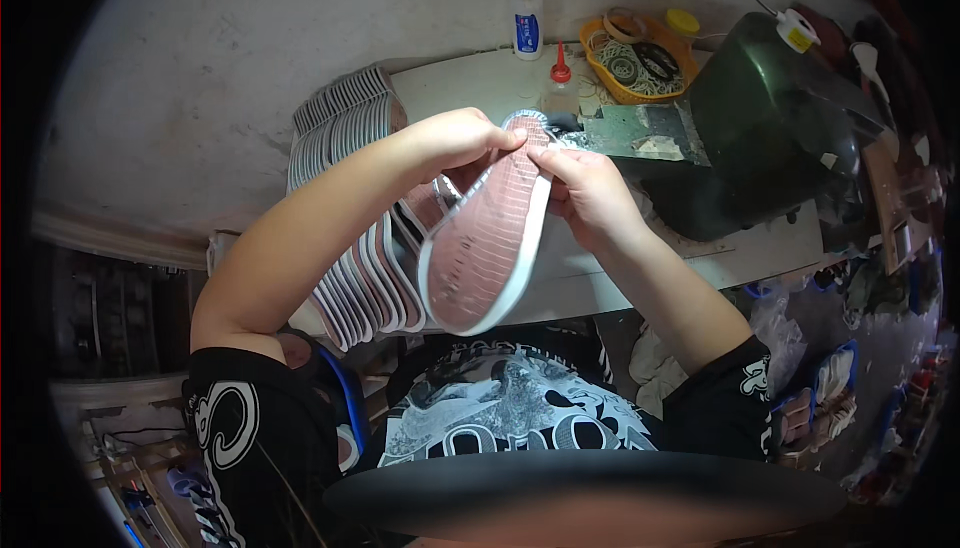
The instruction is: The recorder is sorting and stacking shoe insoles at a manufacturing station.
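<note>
A long pink shoe sole (487, 228) with a white rim hangs tilted over the table, its narrow end up and its broad end toward me. My left hand (468, 143) pinches the left edge near the narrow end, thumb on the pink face. From the right, my right hand (590, 191) grips the opposite edge just below that, thumb also on the face. Fingers behind the sole are hidden. Beside it on the left stands a row of similar soles (365, 283) packed on edge, partly covered by my left forearm.
Farther back is another stack of grey-edged soles (345, 118). Behind my hands stand a red-tipped squeeze bottle (561, 91), a white bottle with a blue label (527, 23) and a yellow basket (640, 88) of cords. A large dark green housing (765, 108) occupies the table's right side.
</note>
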`<control>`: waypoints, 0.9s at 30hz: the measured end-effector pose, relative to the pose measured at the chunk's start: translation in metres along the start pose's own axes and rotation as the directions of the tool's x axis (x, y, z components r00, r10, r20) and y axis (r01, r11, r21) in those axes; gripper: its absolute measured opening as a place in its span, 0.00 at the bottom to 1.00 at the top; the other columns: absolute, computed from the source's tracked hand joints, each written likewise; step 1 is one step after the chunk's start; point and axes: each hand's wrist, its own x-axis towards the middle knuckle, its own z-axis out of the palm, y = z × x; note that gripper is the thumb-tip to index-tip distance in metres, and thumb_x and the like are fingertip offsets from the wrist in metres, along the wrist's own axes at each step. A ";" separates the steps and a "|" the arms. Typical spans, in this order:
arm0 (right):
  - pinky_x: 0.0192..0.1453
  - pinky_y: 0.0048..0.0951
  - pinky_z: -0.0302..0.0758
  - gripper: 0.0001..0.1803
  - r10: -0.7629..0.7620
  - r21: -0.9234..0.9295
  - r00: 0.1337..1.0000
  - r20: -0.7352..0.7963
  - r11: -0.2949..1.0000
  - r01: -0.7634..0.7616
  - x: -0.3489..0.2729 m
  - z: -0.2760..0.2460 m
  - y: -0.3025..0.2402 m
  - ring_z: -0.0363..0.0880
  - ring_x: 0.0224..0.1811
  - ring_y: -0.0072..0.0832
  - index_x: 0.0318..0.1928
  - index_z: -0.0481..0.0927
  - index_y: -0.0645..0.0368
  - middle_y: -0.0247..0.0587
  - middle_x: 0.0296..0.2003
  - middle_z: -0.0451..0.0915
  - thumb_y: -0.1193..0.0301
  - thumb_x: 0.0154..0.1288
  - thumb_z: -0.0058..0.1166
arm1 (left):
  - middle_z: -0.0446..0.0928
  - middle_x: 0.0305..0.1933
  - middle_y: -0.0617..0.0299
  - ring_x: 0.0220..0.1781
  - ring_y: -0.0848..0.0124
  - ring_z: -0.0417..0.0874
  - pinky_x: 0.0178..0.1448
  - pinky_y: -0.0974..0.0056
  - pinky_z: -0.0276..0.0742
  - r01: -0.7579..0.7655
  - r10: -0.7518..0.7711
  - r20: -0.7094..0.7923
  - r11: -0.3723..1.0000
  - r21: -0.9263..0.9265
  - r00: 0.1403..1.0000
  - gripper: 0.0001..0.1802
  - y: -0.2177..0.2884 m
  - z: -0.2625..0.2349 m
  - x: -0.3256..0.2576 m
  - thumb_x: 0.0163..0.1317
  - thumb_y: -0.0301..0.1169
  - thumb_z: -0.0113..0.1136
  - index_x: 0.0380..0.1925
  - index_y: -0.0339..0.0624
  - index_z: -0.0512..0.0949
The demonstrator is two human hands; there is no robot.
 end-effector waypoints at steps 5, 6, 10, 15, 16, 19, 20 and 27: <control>0.46 0.26 0.76 0.16 0.154 -0.156 0.968 0.198 0.980 -0.124 -0.044 -0.013 -0.011 0.80 0.37 0.22 0.44 0.78 0.70 0.41 0.37 0.82 0.69 0.62 0.56 | 0.74 0.10 0.59 0.06 0.77 0.70 0.12 0.76 0.64 0.023 -0.009 0.079 0.982 -0.185 0.997 0.27 -0.002 0.003 -0.003 0.67 0.48 0.49 0.25 0.33 0.80; 0.46 0.26 0.76 0.14 0.156 -0.244 0.968 0.199 0.964 -0.105 -0.060 -0.014 -0.008 0.80 0.36 0.22 0.43 0.79 0.69 0.40 0.36 0.82 0.69 0.62 0.57 | 0.74 0.10 0.59 0.06 0.77 0.70 0.12 0.76 0.64 0.026 -0.011 0.078 0.982 -0.189 0.997 0.27 -0.002 0.002 -0.001 0.67 0.48 0.49 0.25 0.33 0.80; 0.44 0.23 0.75 0.12 0.176 -0.163 0.965 0.194 0.976 -0.146 -0.079 -0.013 0.014 0.79 0.36 0.20 0.41 0.80 0.67 0.36 0.35 0.82 0.70 0.62 0.58 | 0.72 0.08 0.62 0.06 0.79 0.68 0.12 0.76 0.62 -0.031 0.041 0.059 0.985 -0.170 0.997 0.29 -0.006 -0.006 0.012 0.65 0.52 0.52 0.20 0.35 0.80; 0.36 0.18 0.72 0.10 0.001 -0.089 1.000 0.002 0.996 -0.001 -0.052 -0.018 0.026 0.76 0.31 0.15 0.37 0.81 0.66 0.34 0.31 0.82 0.69 0.62 0.58 | 0.65 0.07 0.68 0.11 0.77 0.63 0.17 0.71 0.56 -0.097 0.109 -0.111 0.990 0.104 0.988 0.34 -0.004 -0.028 0.031 0.56 0.63 0.54 0.07 0.46 0.72; 0.36 0.18 0.71 0.10 -0.028 -0.098 1.000 0.001 0.995 0.028 -0.045 -0.019 0.027 0.76 0.30 0.14 0.37 0.81 0.66 0.33 0.31 0.81 0.69 0.62 0.58 | 0.64 0.08 0.69 0.11 0.77 0.63 0.18 0.71 0.57 -0.111 0.130 -0.151 0.985 0.129 0.980 0.34 -0.007 -0.031 0.036 0.56 0.64 0.54 0.09 0.46 0.72; 0.36 0.17 0.71 0.10 -0.005 -0.080 1.000 -0.014 0.997 0.003 -0.025 -0.014 0.026 0.75 0.30 0.14 0.38 0.82 0.65 0.32 0.31 0.81 0.69 0.62 0.58 | 0.69 0.17 0.69 0.18 0.77 0.66 0.25 0.74 0.62 -0.157 0.164 -0.212 0.986 0.052 0.963 0.33 -0.019 -0.042 0.048 0.56 0.65 0.53 0.19 0.43 0.76; 0.36 0.17 0.71 0.11 -0.011 -0.065 1.000 -0.008 0.998 0.011 -0.019 -0.013 0.024 0.75 0.30 0.14 0.38 0.82 0.65 0.32 0.31 0.81 0.69 0.62 0.58 | 0.69 0.17 0.69 0.18 0.77 0.66 0.25 0.74 0.62 -0.155 0.162 -0.208 0.987 0.048 0.965 0.33 -0.024 -0.041 0.049 0.56 0.65 0.53 0.19 0.43 0.76; 0.38 0.18 0.74 0.13 -0.075 0.030 0.996 -0.053 0.997 0.076 -0.007 0.002 0.019 0.78 0.32 0.16 0.41 0.80 0.67 0.37 0.34 0.82 0.67 0.66 0.53 | 0.77 0.46 0.53 0.50 0.69 0.78 0.56 0.66 0.73 -0.227 0.250 -0.012 0.857 -0.463 0.968 0.29 -0.022 -0.005 0.008 0.50 0.36 0.70 0.48 0.31 0.72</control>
